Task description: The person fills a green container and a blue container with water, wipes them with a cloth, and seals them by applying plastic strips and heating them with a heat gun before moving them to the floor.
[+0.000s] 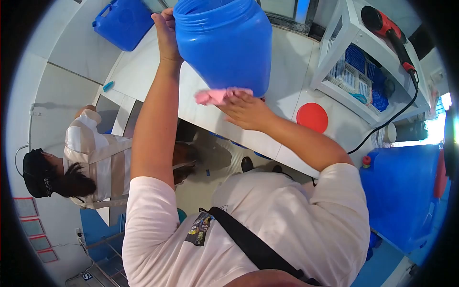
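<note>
Apparently wiping uncapped blue jerrycan (227,45), with white desk (288,62) beneath.
Clamping pink cloth (214,97) in fingers of right hand (247,111) at jerrycan's bottom; with left hand (168,40) at jerrycan's neck, cannot tell finger closure; next, probably needs steady support.

blue jug (225,52) | threaded mouth uncapped | over white counter (289,64) | pink cloth (215,96) | crumpled, at jug's base
</note>
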`<state>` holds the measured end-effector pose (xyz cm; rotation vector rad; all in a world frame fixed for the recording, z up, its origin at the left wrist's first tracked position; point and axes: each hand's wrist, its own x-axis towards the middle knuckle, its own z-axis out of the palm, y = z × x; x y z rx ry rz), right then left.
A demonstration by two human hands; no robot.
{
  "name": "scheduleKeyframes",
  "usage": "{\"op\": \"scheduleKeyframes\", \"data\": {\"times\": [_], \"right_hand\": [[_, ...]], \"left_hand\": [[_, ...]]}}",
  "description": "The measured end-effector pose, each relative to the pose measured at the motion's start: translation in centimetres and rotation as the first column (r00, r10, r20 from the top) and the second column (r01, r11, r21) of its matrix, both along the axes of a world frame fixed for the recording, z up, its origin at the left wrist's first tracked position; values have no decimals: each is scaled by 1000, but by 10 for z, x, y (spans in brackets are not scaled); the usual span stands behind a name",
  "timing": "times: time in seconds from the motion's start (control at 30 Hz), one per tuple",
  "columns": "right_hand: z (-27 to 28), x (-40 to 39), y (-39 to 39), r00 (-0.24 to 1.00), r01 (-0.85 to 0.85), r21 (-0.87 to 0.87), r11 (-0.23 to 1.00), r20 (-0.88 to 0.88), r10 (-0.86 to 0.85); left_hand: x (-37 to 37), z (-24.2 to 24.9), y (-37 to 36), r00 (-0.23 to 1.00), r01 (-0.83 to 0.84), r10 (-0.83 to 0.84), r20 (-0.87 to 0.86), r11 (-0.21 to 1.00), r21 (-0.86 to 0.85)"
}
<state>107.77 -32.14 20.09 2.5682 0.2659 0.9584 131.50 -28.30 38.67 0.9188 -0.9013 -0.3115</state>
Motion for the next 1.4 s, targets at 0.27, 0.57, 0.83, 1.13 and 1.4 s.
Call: {"op": "scheduleKeyframes", "data": {"times": [0.27,0.57,0.83,1.13,1.4], "right_hand": [[95,-11,-44,965,23,242,970,248,-85],[36,-10,-24,985,-113,-163,980,-148,89],[174,11,-6,965,-51,81,995,261,28],[217,-5,3,939,-274,293,916,289,189],[98,10,-45,886,-376,839,395,450,-113]], "left_hand": [[20,-12,-10,998,57,-58,-23,998,-35],[-22,3,63,972,-105,65,227,980,168],[-146,-12,129,814,-424,367,450,905,28],[-129,26,95,933,-54,22,360,996,78],[-19,31,27,982,53,-114,149,932,359]]}}
